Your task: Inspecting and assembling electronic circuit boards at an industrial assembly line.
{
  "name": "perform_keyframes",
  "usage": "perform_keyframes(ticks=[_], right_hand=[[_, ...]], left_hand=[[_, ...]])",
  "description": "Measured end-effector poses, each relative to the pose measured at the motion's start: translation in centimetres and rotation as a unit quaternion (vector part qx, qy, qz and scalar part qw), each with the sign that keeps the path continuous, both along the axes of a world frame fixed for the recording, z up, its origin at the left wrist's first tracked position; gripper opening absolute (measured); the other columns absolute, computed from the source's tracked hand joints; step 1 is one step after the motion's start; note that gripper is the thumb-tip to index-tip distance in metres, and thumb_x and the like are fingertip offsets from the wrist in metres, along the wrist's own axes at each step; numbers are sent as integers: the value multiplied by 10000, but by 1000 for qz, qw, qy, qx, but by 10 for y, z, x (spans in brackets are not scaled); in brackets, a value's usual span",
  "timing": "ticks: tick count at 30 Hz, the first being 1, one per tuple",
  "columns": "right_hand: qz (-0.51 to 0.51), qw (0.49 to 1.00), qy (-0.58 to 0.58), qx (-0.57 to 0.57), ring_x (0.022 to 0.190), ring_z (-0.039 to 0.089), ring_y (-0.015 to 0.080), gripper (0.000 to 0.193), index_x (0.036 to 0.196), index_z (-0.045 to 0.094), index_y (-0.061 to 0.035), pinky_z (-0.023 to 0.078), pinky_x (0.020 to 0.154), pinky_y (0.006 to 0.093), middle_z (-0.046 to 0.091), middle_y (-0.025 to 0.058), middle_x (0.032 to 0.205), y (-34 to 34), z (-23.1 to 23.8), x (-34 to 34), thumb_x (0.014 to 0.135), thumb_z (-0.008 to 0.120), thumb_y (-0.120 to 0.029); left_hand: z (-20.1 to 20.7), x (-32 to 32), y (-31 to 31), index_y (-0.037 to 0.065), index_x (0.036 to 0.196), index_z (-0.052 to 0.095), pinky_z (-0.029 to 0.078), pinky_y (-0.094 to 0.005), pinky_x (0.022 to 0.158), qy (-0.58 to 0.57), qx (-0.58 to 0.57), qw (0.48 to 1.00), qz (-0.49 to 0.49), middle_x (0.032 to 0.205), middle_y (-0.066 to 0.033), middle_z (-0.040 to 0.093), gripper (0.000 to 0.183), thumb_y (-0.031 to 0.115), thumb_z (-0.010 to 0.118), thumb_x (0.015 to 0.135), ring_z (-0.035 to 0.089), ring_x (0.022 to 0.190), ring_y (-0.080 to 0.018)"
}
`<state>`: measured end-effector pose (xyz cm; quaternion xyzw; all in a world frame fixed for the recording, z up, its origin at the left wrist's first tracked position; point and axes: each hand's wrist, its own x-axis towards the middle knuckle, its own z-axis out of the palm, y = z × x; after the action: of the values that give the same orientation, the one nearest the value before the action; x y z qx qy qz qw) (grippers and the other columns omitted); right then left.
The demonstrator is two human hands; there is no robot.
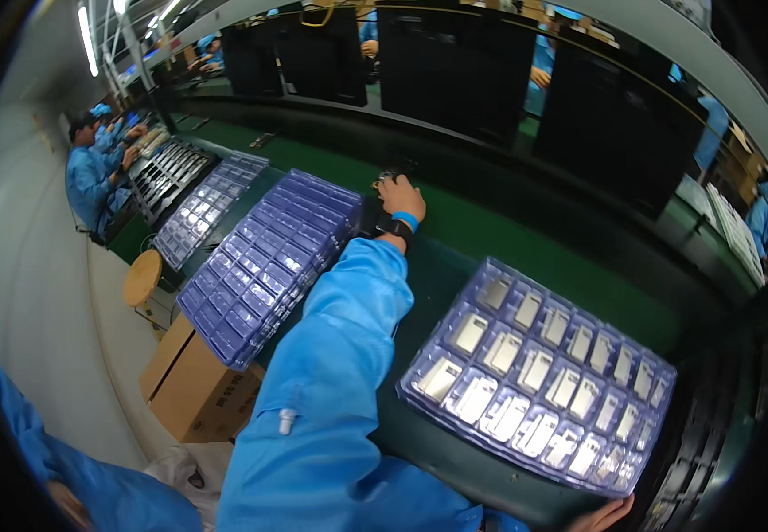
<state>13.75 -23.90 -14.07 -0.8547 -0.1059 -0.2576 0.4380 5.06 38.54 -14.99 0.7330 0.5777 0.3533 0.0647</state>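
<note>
My left hand (402, 199), with a dark watch and a blue band at the wrist, reaches out over the green belt. Its fingers are bent round a small dark part (387, 176), mostly hidden by the hand. At the lower right, only the fingers of my right hand (610, 513) show, gripping the near corner of a clear bluish plastic tray (416, 377). Pale rectangular parts (470, 333) sit in the tray's pockets. Left of my forearm stands a tall stack of similar plastic trays (268, 257), whose top pockets hold no pale parts.
Another tray (211, 206) lies beyond the stack. A cardboard box (202, 381) and a round wooden stool (142, 278) stand at the left. Dark panels (455, 66) line the belt (481, 235). Co-workers in blue sit farther off; another person's sleeve (109, 483) shows at lower left.
</note>
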Motion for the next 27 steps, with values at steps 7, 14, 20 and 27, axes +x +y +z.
perform_keyframes(ticks=[7, 14, 20, 27], right_hand=[[5, 991, 3, -131, 1026, 462, 291, 294, 1165, 447, 43, 345, 920, 334, 469, 206, 1168, -54, -60, 26, 937, 324, -97], [45, 960, -26, -276, 1064, 453, 286, 317, 1193, 432, 41, 334, 944, 321, 447, 208, 1207, -103, -110, 45, 942, 308, -109], [80, 950, -45, -299, 1091, 446, 283, 334, 1212, 420, 39, 326, 961, 311, 432, 210, 1235, -123, -134, 63, 945, 297, -118], [72, 992, 79, 61, 1136, 393, 257, 373, 1210, 393, 32, 282, 984, 345, 426, 160, 1232, -22, -19, 13, 944, 331, -221]], left_hand=[[-39, -7, 58, 40, 1104, 425, 346, -551, 883, 86, 62, 967, 233, 1186, -245, 429, 434, 274, 593, 779, 384, 1077, -467], [7, 4, 41, 67, 1082, 422, 432, -467, 813, 41, -70, 989, 122, 1048, -223, 469, 479, 178, 680, 694, 471, 995, -396], [22, -3, 19, 44, 919, 555, 481, -440, 722, -168, -52, 983, 54, 933, -203, 541, 252, 52, 633, 679, 566, 844, -385], [65, 5, -33, -10, 765, 585, 476, -348, 680, -438, -91, 878, -171, 746, -126, 601, 176, 21, 628, 597, 591, 731, -232]])
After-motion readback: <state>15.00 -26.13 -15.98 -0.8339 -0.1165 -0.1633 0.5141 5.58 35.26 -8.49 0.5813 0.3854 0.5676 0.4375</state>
